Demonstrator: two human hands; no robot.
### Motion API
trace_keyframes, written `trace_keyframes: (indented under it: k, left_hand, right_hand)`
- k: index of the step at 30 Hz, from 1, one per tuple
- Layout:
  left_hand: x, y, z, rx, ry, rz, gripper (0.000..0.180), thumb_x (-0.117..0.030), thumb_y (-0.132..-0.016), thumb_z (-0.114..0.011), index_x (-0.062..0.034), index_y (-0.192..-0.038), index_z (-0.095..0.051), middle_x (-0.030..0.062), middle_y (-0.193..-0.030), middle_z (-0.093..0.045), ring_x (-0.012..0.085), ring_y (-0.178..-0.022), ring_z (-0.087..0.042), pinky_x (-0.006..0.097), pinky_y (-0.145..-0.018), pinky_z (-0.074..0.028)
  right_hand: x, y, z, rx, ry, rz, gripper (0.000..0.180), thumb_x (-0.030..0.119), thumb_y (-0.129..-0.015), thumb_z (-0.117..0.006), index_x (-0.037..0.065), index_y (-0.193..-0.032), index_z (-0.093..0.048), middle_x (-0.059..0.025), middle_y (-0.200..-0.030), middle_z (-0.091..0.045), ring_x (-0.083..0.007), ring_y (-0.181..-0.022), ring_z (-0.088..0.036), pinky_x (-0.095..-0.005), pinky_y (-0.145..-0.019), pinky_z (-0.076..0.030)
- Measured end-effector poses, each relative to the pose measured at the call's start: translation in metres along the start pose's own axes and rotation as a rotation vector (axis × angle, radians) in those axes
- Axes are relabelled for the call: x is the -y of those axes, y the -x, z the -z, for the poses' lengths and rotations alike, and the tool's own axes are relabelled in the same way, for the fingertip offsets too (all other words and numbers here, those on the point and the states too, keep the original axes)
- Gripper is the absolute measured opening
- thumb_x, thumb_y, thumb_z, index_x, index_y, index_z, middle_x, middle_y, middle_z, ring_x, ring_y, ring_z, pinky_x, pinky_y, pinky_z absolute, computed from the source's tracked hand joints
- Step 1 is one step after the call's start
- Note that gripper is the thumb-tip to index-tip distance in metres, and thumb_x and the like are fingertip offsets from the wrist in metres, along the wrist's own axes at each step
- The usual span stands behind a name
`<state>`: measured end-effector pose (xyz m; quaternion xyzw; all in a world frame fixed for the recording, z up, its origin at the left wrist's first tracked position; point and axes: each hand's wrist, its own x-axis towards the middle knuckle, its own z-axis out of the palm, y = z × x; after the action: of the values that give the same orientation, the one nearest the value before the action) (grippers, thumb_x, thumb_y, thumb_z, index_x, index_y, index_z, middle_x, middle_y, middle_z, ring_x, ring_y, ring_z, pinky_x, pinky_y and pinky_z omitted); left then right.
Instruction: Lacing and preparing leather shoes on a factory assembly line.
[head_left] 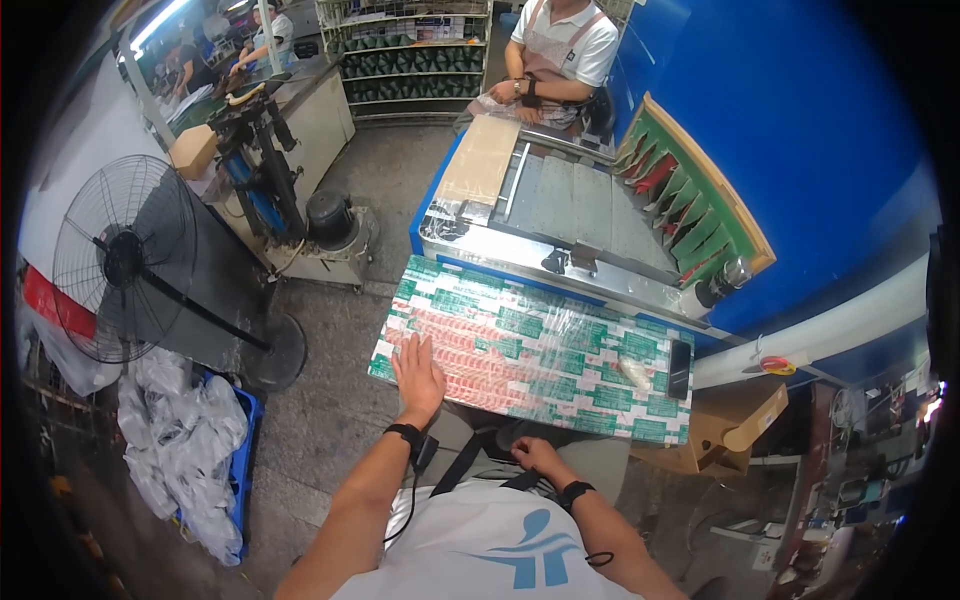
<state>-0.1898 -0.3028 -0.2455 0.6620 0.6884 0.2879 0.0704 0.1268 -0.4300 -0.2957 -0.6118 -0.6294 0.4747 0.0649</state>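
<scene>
Left hand (418,372) flat, fingers spread, palm down on the near left part of a film-wrapped green, white and red patterned surface (560,350), gripping nothing. Right hand (533,455) low by the near edge, just under the surface, fingers loosely curled; grip impossible to tell. Dark phone (679,368) lying near the right end.

At the centre of the frame the table (560,375) wears a patchwork of green and white panels with a pale red band across its left part, under a glossy clear film. A black phone (679,368) lies at its right edge. Above it stands a silver-grey machine (560,215) with a blue base. Lower left, a blue crate (243,455) holds whitish plastic bags (180,440). The fan (120,260) at left is black.
</scene>
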Motion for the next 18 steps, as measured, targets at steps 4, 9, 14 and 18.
trace_keyframes:
  k: [4, 9, 14, 18]
  left_hand:
    - [-0.002, 0.000, 0.001, -0.001, 0.005, -0.006, 0.062, -0.012, -0.096, -0.057, -0.0072, -0.157, -0.049, 0.0216, -0.167, -0.040, 0.0430, -0.158, -0.030, 0.062, -0.131, -0.013]
    - [0.003, 0.007, 0.001, 0.005, 0.008, 0.008, 0.062, -0.011, -0.095, -0.058, -0.0070, -0.157, -0.049, 0.0218, -0.167, -0.040, 0.0434, -0.158, -0.030, 0.062, -0.131, -0.012]
    - [0.006, 0.007, -0.007, -0.015, 0.020, -0.007, 0.064, -0.012, -0.094, -0.058, -0.0080, -0.157, -0.050, 0.0225, -0.166, -0.041, 0.0441, -0.157, -0.031, 0.064, -0.130, -0.013]
    - [-0.009, -0.008, 0.006, -0.047, 0.017, -0.029, 0.064, -0.014, -0.094, -0.059, -0.0077, -0.157, -0.050, 0.0228, -0.161, -0.048, 0.0448, -0.154, -0.036, 0.065, -0.128, -0.019]
  right_hand:
    - [-0.002, 0.003, -0.004, -0.017, -0.055, -0.031, 0.031, 0.028, -0.097, -0.073, 0.004, -0.116, -0.078, -0.0159, -0.101, -0.080, -0.0270, -0.092, -0.077, -0.0389, -0.085, -0.059]
    - [-0.006, 0.005, -0.008, -0.026, -0.042, -0.006, 0.032, 0.029, -0.097, -0.074, 0.004, -0.115, -0.079, -0.0157, -0.100, -0.081, -0.0262, -0.092, -0.077, -0.0388, -0.085, -0.059]
    - [-0.016, 0.000, -0.012, -0.053, -0.059, -0.013, 0.033, 0.030, -0.095, -0.075, 0.005, -0.115, -0.079, -0.0147, -0.100, -0.081, -0.0251, -0.092, -0.078, -0.0385, -0.085, -0.059]
    - [-0.017, -0.014, 0.002, -0.074, -0.006, 0.074, 0.034, 0.031, -0.096, -0.075, 0.003, -0.114, -0.078, -0.0157, -0.100, -0.081, -0.0261, -0.088, -0.077, -0.0400, -0.082, -0.060]
